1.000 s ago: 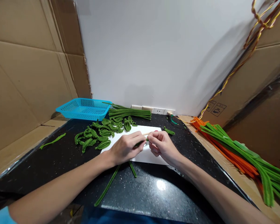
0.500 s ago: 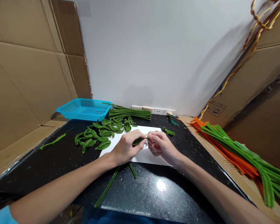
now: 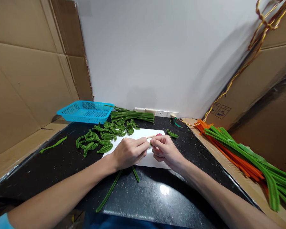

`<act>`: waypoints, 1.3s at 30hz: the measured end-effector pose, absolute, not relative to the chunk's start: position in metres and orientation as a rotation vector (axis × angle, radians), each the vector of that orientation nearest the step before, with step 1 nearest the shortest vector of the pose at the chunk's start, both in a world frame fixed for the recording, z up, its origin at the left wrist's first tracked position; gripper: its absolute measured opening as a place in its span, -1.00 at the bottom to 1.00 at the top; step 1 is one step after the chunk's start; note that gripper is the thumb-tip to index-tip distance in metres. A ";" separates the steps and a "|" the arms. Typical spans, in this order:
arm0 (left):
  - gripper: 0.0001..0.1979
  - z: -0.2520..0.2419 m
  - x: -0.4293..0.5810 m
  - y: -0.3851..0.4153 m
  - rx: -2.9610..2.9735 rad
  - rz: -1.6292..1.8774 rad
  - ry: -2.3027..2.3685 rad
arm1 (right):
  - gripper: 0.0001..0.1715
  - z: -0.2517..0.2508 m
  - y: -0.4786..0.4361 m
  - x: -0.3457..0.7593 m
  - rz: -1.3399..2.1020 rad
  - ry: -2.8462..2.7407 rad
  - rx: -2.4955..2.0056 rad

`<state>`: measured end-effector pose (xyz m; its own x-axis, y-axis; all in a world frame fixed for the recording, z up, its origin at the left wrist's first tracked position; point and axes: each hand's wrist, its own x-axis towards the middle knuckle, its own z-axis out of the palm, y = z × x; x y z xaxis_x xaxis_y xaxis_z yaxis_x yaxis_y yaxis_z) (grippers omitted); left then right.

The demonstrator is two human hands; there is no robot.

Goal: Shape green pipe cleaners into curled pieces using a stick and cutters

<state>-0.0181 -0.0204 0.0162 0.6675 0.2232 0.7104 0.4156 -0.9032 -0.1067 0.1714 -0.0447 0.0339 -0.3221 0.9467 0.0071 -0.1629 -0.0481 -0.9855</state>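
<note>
My left hand [image 3: 132, 152] is closed in a pinch over a white sheet [image 3: 154, 163]. Its fingertips meet those of my right hand [image 3: 166, 149], also pinched. Between them shows a bit of green pipe cleaner [image 3: 150, 144], mostly hidden by the fingers. Green pipe cleaner ends [image 3: 109, 194] stick out below my left wrist onto the black tabletop; whether they join the held piece is hidden. Just behind the fingertips lies a thin wooden stick [image 3: 150, 136] with a pinkish-red end [image 3: 158, 134]. Left of the sheet are several bent green pipe cleaner leaf shapes [image 3: 106, 148].
A blue basket [image 3: 85, 121] stands at the back left, beside a bundle of straight green pipe cleaners [image 3: 133, 116]. One green piece [image 3: 172, 133] lies right of the sheet. Green strips [image 3: 250, 159] and orange strips [image 3: 243, 165] rest along the right edge. Cardboard [image 3: 26, 70] walls the left.
My left fingers have closed further, hiding the green piece seen between thumb and fingers before. The wooden stick and its pinkish-red end show more now. My right hand has shifted slightly.
</note>
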 end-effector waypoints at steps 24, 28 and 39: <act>-0.55 0.022 -0.005 -0.021 -3.482 -1.801 -1.492 | -0.40 0.024 -0.035 0.181 0.920 -1.578 -0.966; -0.51 0.019 -0.003 -0.021 -3.575 -1.882 -1.643 | -0.38 0.022 -0.035 0.180 0.854 -1.599 -1.008; -0.52 0.020 -0.002 -0.023 -3.563 -2.036 -1.587 | -0.37 0.025 -0.038 0.181 0.841 -1.643 -0.975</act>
